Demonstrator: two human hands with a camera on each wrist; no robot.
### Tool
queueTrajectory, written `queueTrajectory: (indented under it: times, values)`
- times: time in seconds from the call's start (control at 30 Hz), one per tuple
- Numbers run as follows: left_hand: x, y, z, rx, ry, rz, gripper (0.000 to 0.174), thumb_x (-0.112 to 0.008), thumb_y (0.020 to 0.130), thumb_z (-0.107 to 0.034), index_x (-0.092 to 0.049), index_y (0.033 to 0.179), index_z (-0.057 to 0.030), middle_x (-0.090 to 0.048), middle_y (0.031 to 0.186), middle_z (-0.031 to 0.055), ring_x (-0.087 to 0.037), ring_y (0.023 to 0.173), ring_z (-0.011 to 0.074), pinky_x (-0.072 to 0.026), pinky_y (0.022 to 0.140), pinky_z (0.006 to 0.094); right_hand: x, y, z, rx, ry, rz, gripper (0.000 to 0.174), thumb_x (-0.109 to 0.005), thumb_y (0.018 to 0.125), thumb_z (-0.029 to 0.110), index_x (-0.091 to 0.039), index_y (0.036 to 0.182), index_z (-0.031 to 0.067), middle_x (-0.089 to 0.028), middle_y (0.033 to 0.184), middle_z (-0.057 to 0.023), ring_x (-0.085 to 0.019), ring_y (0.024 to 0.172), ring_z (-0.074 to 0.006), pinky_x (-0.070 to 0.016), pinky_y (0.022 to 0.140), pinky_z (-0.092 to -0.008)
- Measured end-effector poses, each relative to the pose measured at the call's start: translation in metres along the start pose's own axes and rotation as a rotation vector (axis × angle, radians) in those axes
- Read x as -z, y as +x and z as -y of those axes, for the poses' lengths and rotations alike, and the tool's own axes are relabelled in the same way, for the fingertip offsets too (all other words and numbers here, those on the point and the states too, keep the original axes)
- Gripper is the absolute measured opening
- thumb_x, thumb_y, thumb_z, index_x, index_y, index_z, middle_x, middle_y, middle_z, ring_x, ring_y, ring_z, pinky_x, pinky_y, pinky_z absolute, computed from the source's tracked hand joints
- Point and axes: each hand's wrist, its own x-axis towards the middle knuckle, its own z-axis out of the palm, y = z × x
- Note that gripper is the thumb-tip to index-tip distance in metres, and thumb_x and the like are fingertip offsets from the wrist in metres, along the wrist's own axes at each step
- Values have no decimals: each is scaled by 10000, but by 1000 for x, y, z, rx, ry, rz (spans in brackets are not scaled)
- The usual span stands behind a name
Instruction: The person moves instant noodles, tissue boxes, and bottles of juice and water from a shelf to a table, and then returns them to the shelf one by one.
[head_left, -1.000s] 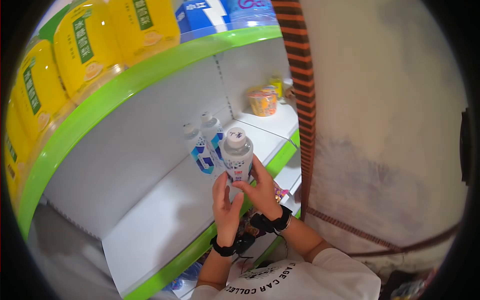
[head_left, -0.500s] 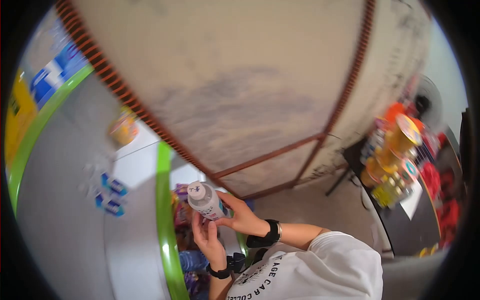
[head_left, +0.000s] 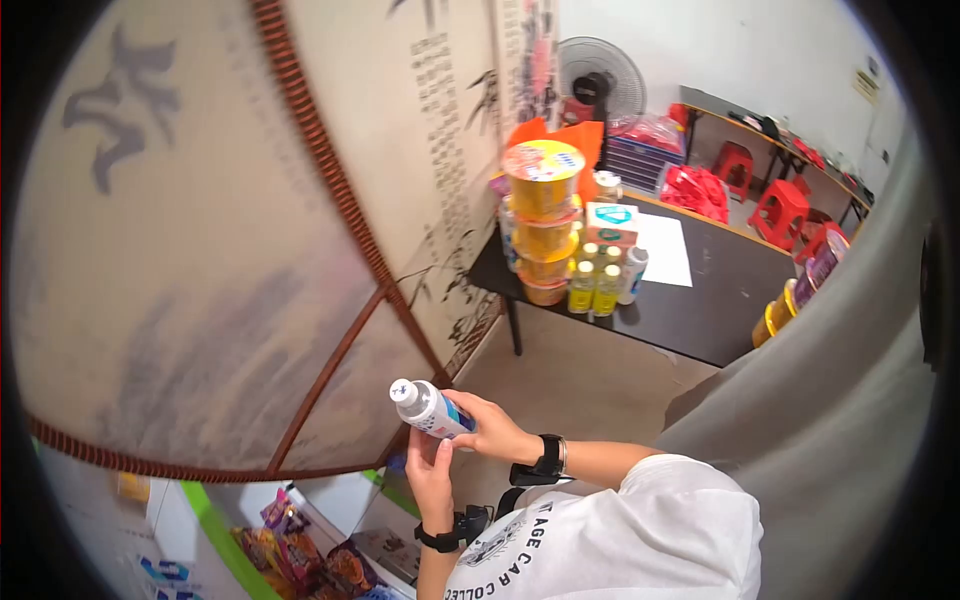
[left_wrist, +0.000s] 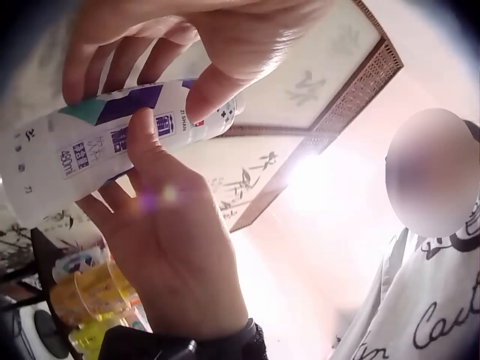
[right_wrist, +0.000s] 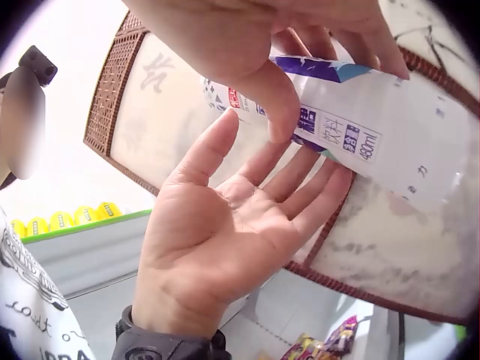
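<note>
The bottle [head_left: 430,409] lies slanted before the chest, white cap up-left. Its lower end is hidden inside the right hand [head_left: 497,433], whose grip is clamped round the smooth plastic body. The left hand [head_left: 431,474] lies flat beneath, grip apart, straight fingers touching the glossy blue-and-white label. The small print is too blurred to read. Behind, a black desk [head_left: 720,300], cut off at right, carries stacked round cups [head_left: 543,205].
</note>
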Motion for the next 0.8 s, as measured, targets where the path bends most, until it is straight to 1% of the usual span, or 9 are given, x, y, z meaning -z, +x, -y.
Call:
queueTrajectory:
  times: [0.07,0.17,0.27,0.37,0.47,0.63,0.7,0.77,0.8]
  values:
    - [-32,7,9,86,34,100,551,-560,840,15,-335,1341,70,-460,1285,146,-466,1162,205,-379,971,324,35,-13,-10,-26,-30,-55,723,-761,662,81,-418,1296,41,-520,1227,-156,-522,1120,-302,-428,932,-358]
    - [-88,15,32,90,39,202,560,-577,835,11,-339,1339,67,-470,1272,142,-475,1150,201,-389,960,320,91,-30,-28,-74,-81,-138,726,-764,653,87,-421,1290,37,-523,1218,-162,-523,1112,-315,-432,921,-366]
    - [-140,21,53,149,51,314,564,-598,828,3,-347,1328,74,-476,1265,142,-477,1149,201,-396,954,319,142,-53,-44,-121,-167,-246,728,-762,641,77,-418,1280,21,-532,1193,-191,-533,1090,-334,-439,907,-370]
    - [-184,26,82,189,97,411,572,-609,825,-6,-347,1326,81,-477,1268,149,-480,1150,202,-402,951,319,184,-75,-78,-191,-99,-333,711,-756,646,73,-423,1271,21,-538,1184,-199,-536,1088,-339,-440,904,-376]
    - [-224,28,107,274,97,495,554,-600,838,-28,-364,1332,53,-509,1235,129,-498,1131,194,-406,952,314,225,-92,-86,-254,-121,-388,701,-756,636,46,-435,1259,25,-543,1182,-199,-536,1089,-343,-445,897,-383]
    - [-268,28,134,356,95,595,551,-597,844,-36,-367,1340,33,-512,1238,130,-501,1131,191,-408,952,311,268,-113,-94,-331,-178,-481,646,-729,638,-8,-468,1228,35,-564,1167,-178,-543,1086,-337,-449,899,-378]
    - [-282,30,137,396,123,652,564,-605,843,-50,-362,1346,25,-513,1240,128,-499,1134,190,-409,949,309,278,-117,-97,-312,-167,-507,624,-711,642,-27,-480,1217,39,-575,1156,-169,-550,1078,-333,-449,898,-377]
    - [-290,35,151,391,145,676,570,-611,841,-58,-362,1347,22,-509,1246,128,-499,1132,188,-408,950,308,285,-121,-109,-287,-209,-563,596,-690,655,-36,-489,1212,29,-603,1112,-168,-581,1051,-300,-458,883,-368]
    - [-293,38,155,385,170,700,576,-617,839,-67,-363,1348,18,-505,1252,128,-498,1131,187,-407,951,307,288,-121,-112,-290,-204,-569,596,-690,655,-36,-489,1212,29,-603,1112,-168,-581,1051,-300,-458,883,-368]
